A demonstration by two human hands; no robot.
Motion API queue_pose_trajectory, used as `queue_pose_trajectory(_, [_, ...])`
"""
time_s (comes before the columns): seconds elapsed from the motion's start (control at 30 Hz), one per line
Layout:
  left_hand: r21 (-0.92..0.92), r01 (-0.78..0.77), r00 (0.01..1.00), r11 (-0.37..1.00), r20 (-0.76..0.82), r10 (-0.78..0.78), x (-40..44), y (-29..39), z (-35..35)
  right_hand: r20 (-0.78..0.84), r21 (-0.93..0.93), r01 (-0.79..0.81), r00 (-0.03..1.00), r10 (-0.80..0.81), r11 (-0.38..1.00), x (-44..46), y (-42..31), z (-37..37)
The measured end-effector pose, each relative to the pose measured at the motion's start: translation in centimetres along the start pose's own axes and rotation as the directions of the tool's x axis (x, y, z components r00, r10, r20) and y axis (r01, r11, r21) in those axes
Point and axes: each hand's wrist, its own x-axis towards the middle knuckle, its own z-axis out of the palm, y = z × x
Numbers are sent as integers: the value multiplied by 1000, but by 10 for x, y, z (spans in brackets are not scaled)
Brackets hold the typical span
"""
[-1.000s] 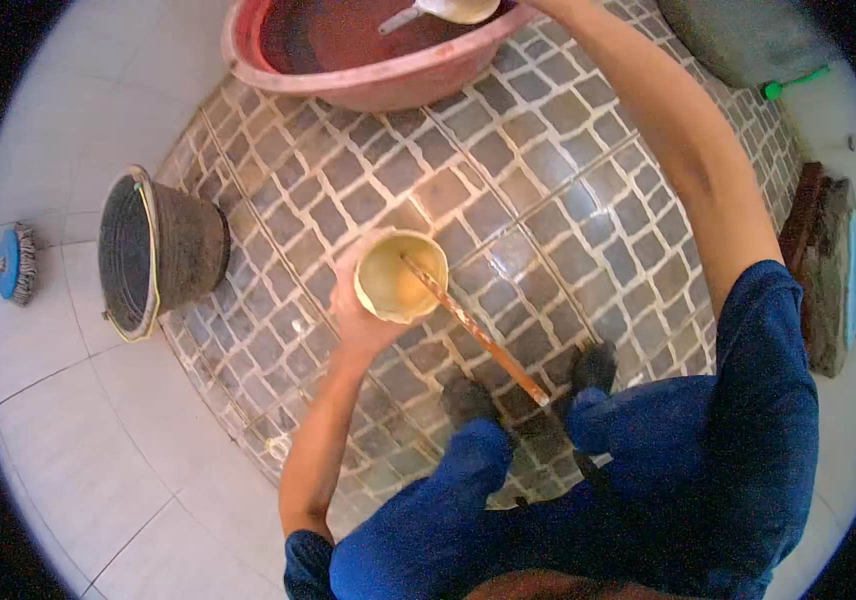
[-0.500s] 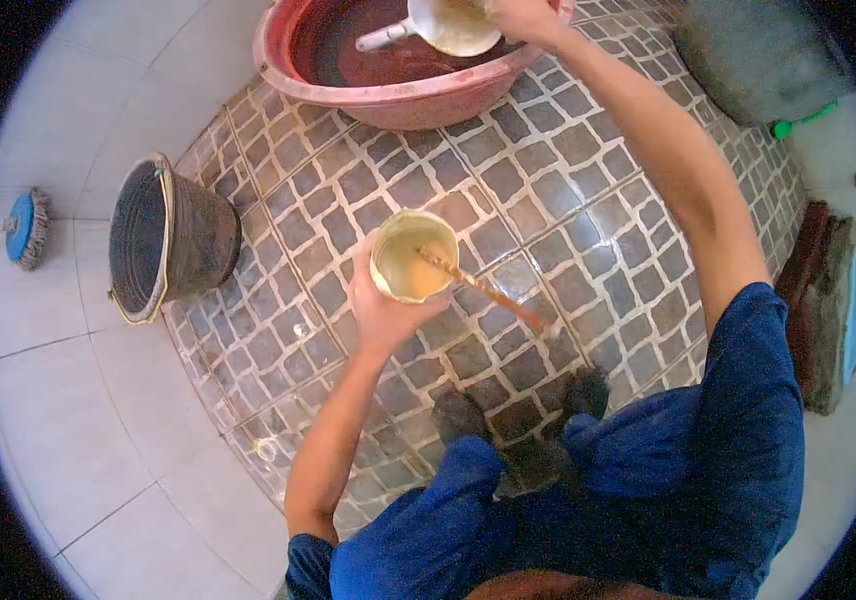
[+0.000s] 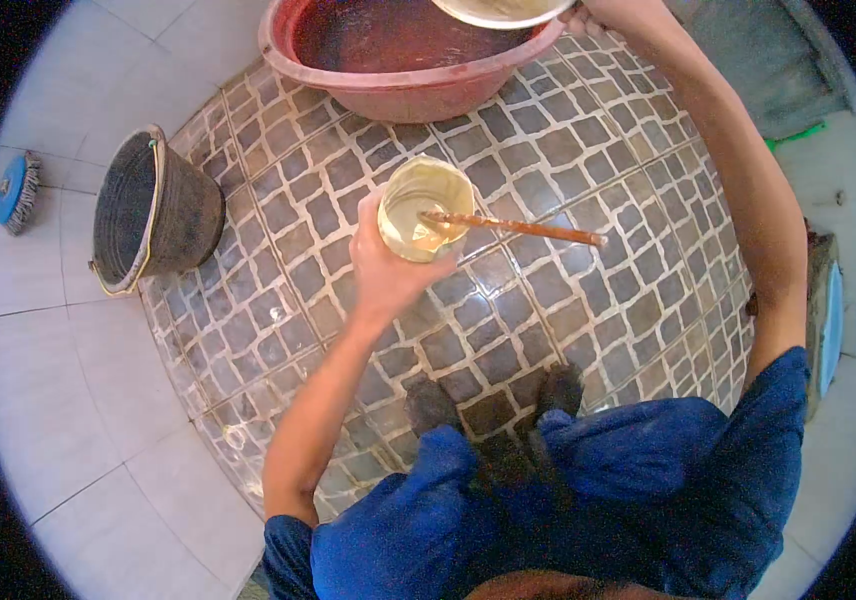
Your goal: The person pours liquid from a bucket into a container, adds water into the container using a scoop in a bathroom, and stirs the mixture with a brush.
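My left hand [image 3: 390,262] is wrapped round a cream-coloured cup [image 3: 426,212] above the tiled floor. A brown stick [image 3: 538,230] leans out of the cup over its right side, and pale yellowish stuff shows inside. At the top edge, my right hand [image 3: 616,16] holds the rim of a white dipper [image 3: 503,8], which is partly cut off by the frame. The dipper hangs over the right side of a large red basin [image 3: 428,88] with dark reddish contents.
A dark bucket [image 3: 186,215] with a yellowish rim stands at the left. Beyond it is a blue brush [image 3: 16,192] by the white wall. A dark grey container [image 3: 758,60] is at the upper right, above a green handle [image 3: 798,136]. A blue-topped object [image 3: 830,325] stands at the right.
The cup in my left hand has moved up and slightly right, and its stick has swung towards level. My right hand and the dipper have moved right and up, after coming into fuller view.
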Motion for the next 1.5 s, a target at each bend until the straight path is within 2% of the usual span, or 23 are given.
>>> queue_pose_trajectory(0.03, [-13, -9, 1000, 1000, 5, 9, 2, 0, 2, 57, -2, -9, 998, 9, 1000, -12, -9, -5])
queue_pose_trajectory(0.13, [-53, 5, 1000, 999, 18, -4, 6, 11, 8, 74, 96, 86, 993, -94, 992, -58, -34, -7])
queue_pose_trajectory(0.17, [-66, 16, 1000, 998, 21, -14, 7, 15, 10, 119, 98, 48, 991, -60, 994, -66, -40, -10])
queue_pose_trajectory(0.27, [-63, -28, 999, 998, 29, 30, 8, 18, 14, 75, 105, 19, 997, -27, 994, -88, -55, -3])
queue_pose_trajectory(0.3, [-53, -34, 999, 998, 34, 36, 7, 20, 15, 69, 106, -40, 997, 32, 994, -89, -52, 0])
queue_pose_trajectory(0.4, [-45, -42, 998, 998, 45, 44, 8, 24, 17, 45, 140, 93, 994, -101, 986, -99, -48, 3])
queue_pose_trajectory(0.5, [-88, -23, 998, 996, 48, 27, 7, 21, 20, 23, 164, 101, 994, -106, 981, -108, -53, 7])
queue_pose_trajectory(0.53, [-101, -24, 998, 995, 47, 29, 8, 20, 20, -29, 52, 303, 953, -302, 952, -102, -41, 7])
queue_pose_trajectory(0.57, [-114, -26, 999, 993, 44, 32, 9, 20, 20, -58, -69, 487, 869, -491, 871, -90, -20, 9])
queue_pose_trajectory(0.63, [-74, -18, 999, 997, 36, 21, 10, 30, 16, -86, -180, 590, 788, -610, 787, -87, -17, 11])
queue_pose_trajectory(0.67, [-54, -13, 999, 998, 32, 15, 10, 34, 15, -109, -166, 537, 824, -557, 827, -92, -18, 12])
queue_pose_trajectory(0.77, [-38, -1, 1000, 999, 18, 2, 12, 36, 14, -77, 69, 296, 954, -291, 953, -117, -59, 9])
queue_pose_trajectory(0.83, [-36, -13, 1000, 999, 11, 14, 13, 34, 15, -65, 120, 248, 968, -242, 961, -118, -62, 10])
queue_pose_trajectory(0.9, [-36, -17, 1000, 999, 6, 17, 14, 34, 16, -121, 7, 358, 927, -355, 934, -108, -41, 19])
queue_pose_trajectory(1.0, [-36, -3, 1000, 999, 8, 4, 14, 33, 17, -110, -105, 426, 893, -436, 899, -107, -33, 19])
queue_pose_trajectory(1.07, [-35, 15, 1000, 999, 20, -14, 14, 30, 18, -131, -119, 529, 830, -542, 840, -101, -28, 21])
queue_pose_trajectory(1.1, [-46, 11, 1000, 999, 16, -10, 14, 29, 18, -117, -58, 499, 857, -502, 865, -101, -32, 21])
queue_pose_trajectory(1.13, [-57, 6, 1000, 998, 12, -6, 13, 28, 18, -102, 2, 464, 881, -461, 886, -102, -39, 21])
queue_pose_trajectory(1.2, [-67, -20, 1000, 998, 6, 20, 11, 24, 19, 29, 236, 175, 982, -187, 956, -110, -57, 15])
queue_pose_trajectory(1.3, [-74, -61, 998, 995, 2, 61, 6, 16, 18, 123, 346, 9, 991, -55, 938, -91, -41, 17])
queue_pose_trajectory(1.4, [-96, -57, 998, 994, -8, 57, -1, 7, 18, 114, 438, -103, 992, 58, 893, -59, -7, 32])
queue_pose_trajectory(1.43, [-101, -58, 998, 993, -13, 57, -3, 4, 19, 159, 449, -195, 978, 137, 872, -40, 16, 37])
queue_pose_trajectory(1.5, [-91, -69, 998, 993, -14, 68, -6, 1, 18, 112, 486, -211, 977, 179, 848, -15, 37, 53])
